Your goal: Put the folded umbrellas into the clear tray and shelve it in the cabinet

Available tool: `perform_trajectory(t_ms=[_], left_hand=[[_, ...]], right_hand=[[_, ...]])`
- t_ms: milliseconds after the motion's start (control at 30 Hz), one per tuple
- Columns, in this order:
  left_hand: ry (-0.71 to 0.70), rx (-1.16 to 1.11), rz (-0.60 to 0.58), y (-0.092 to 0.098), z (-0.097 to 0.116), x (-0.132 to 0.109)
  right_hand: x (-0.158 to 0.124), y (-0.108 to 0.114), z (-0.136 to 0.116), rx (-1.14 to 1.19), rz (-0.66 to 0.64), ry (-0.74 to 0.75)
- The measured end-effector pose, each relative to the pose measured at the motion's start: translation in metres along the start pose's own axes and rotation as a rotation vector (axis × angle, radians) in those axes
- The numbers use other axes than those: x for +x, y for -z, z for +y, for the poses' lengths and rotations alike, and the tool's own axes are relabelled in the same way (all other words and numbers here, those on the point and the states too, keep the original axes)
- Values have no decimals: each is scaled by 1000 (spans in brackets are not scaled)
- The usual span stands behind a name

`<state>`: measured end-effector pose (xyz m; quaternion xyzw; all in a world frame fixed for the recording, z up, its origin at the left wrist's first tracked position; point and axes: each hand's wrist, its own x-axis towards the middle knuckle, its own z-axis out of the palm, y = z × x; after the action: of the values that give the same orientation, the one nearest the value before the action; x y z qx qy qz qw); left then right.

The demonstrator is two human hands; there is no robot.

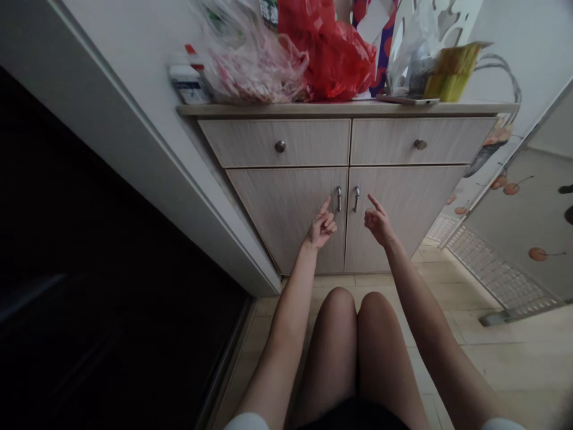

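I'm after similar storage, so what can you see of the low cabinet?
The low cabinet has a pale wood-grain finish, perhaps laminate. Two drawers on top have round metal knobs; two shut doors below have short upright metal handles. A thin top carries a red plastic bag and other bags. It stands on a pale tiled floor beside a white door frame. The left hand and right hand point toward the handles, apparently not touching.

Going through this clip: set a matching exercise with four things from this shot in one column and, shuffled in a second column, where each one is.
Things:
1. red plastic bag
2. left hand
3. right hand
4. round metal drawer knob

Places:
A. in front of the right cabinet door
B. on a drawer front
C. on the countertop
D. in front of the left cabinet door

Pairs: 1-C, 2-D, 3-A, 4-B
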<state>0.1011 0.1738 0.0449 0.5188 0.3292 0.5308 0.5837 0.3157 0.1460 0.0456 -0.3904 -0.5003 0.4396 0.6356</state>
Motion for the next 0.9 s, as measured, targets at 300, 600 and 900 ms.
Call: perform_trajectory(t_ms=[300,600,900], left_hand=[[-190,670,312,-36,-23,53],[-239,689,312,-27,-33,6],[-403,558,476,9,-29,-112]], right_hand=[[53,-35,34,-574,176,226],[7,-26,30,-498,155,216],[-109,25,-11,-505,218,150]])
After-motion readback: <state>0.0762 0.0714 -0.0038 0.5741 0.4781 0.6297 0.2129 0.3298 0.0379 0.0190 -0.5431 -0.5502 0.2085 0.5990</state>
